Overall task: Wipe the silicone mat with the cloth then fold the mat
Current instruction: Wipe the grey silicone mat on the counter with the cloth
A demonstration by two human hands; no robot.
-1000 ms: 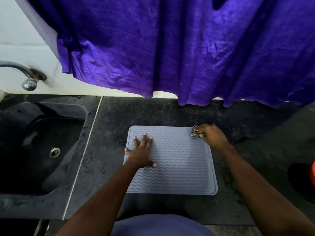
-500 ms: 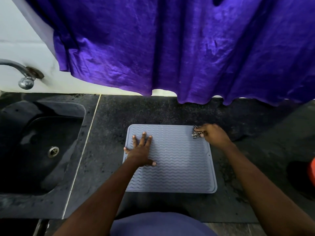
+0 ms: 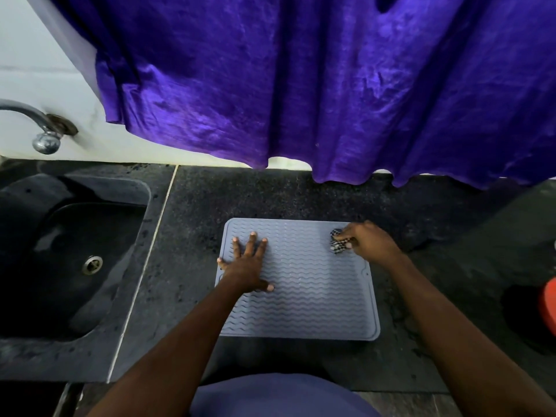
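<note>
A grey silicone mat (image 3: 310,293) with wavy ridges lies flat on the dark stone counter, in front of me. My left hand (image 3: 246,266) rests on the mat's left part, palm down with fingers spread and straight. My right hand (image 3: 368,243) is at the mat's far right corner and grips a small checked black-and-white cloth (image 3: 337,245), bunched up and pressed onto the mat. Most of the cloth is hidden under my fingers.
A black sink (image 3: 69,260) with a metal drain is set into the counter at the left, under a metal tap (image 3: 42,127). A purple curtain (image 3: 331,85) hangs over the back of the counter. A red object (image 3: 548,308) shows at the right edge.
My right hand with the cloth has shifted slightly toward me along the mat's right side. My left hand stays pressed on the mat.
</note>
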